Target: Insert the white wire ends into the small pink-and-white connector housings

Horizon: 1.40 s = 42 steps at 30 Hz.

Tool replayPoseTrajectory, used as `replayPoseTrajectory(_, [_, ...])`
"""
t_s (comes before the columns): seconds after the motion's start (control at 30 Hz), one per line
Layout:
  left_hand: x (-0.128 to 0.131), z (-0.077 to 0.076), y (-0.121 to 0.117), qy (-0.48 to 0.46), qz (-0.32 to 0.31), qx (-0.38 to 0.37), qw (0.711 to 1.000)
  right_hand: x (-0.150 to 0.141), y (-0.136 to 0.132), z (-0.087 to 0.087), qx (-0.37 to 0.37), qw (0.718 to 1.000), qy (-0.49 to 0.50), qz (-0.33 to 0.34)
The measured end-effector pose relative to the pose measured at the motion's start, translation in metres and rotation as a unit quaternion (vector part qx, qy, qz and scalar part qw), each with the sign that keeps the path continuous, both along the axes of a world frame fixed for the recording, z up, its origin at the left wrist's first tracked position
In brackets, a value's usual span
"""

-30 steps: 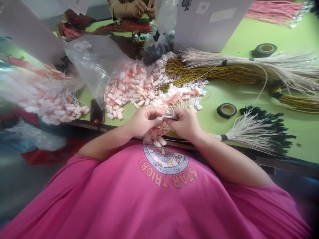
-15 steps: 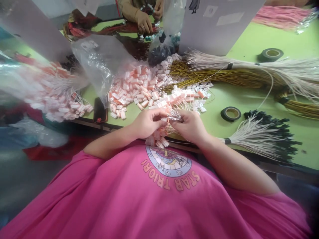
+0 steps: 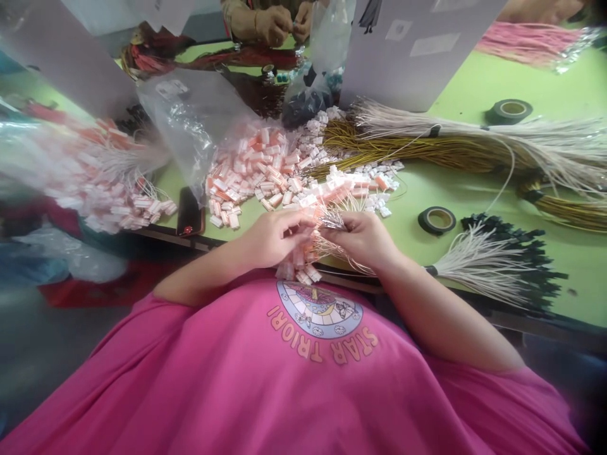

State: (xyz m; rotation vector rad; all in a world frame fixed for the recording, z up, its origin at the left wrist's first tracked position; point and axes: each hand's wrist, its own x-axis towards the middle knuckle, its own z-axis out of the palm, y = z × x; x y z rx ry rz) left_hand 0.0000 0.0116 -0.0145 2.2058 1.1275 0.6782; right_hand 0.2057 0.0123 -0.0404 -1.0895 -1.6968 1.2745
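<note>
My right hand (image 3: 367, 241) is closed around a bundle of thin white wires (image 3: 351, 201), whose silvery bare terminals (image 3: 333, 220) stick out towards the left. Just left of these tips, my left hand (image 3: 275, 239) has thumb and forefinger drawn together; whatever is between them is too small to make out. Pale pink and white plastic connector housings (image 3: 306, 273) hang from wires below the hands, over the table edge. More housings (image 3: 256, 165) lie heaped just beyond my hands.
A phone (image 3: 190, 212) lies by the table edge at left, near a clear plastic bag (image 3: 184, 120). At right are a tape roll (image 3: 437, 220), black-ended white wires (image 3: 488, 262) and long yellow wires (image 3: 427, 146). Across the table, a co-worker's hands (image 3: 279, 25) are busy.
My left hand has shifted slightly, and the white piece seen at its fingertips no longer shows. My right hand keeps its hold. The co-worker's hands have come together and lifted.
</note>
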Motion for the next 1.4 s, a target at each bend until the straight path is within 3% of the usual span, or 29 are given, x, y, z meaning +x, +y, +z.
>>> replayPoseTrajectory(0.07, [-0.017,-0.002,0.011,0.050,0.015,0.057,0.997,0.003,0.004,-0.001,0.015,1.000,0.006,-0.016])
replayPoseTrajectory(0.13, [-0.034,-0.010,0.027,0.113,0.084,0.081,0.987,0.005,0.006,-0.002,0.017,0.999,0.012,-0.039])
replayPoseTrajectory(0.23, [-0.049,-0.029,0.047,0.240,0.173,0.050,0.954,0.007,0.007,-0.001,-0.021,0.999,0.004,-0.049])
replayPoseTrajectory(0.37, [-0.051,-0.046,0.057,0.313,0.155,0.001,0.937,0.006,0.006,0.003,-0.048,0.998,-0.022,-0.035])
replayPoseTrajectory(0.5, [-0.051,-0.035,0.050,0.264,0.165,-0.005,0.950,0.004,0.006,0.006,-0.056,0.998,-0.018,-0.032])
replayPoseTrajectory(0.63, [-0.037,-0.006,0.029,0.050,0.126,-0.089,0.987,0.003,0.005,0.005,-0.061,0.998,-0.006,-0.023])
replayPoseTrajectory(0.7, [-0.024,0.003,0.019,-0.061,0.069,-0.170,0.981,0.003,0.005,0.003,-0.069,0.997,0.002,-0.020])
replayPoseTrajectory(0.8, [-0.003,0.005,0.013,-0.141,0.035,-0.234,0.961,0.003,0.005,0.002,-0.080,0.996,0.022,-0.014])
replayPoseTrajectory(0.97, [0.012,-0.003,0.014,-0.168,0.041,-0.255,0.951,0.003,0.004,0.002,-0.078,0.996,0.045,-0.020])
replayPoseTrajectory(1.4, [0.017,0.002,0.008,-0.136,0.061,-0.228,0.962,-0.002,0.001,0.008,-0.005,0.997,-0.037,-0.065])
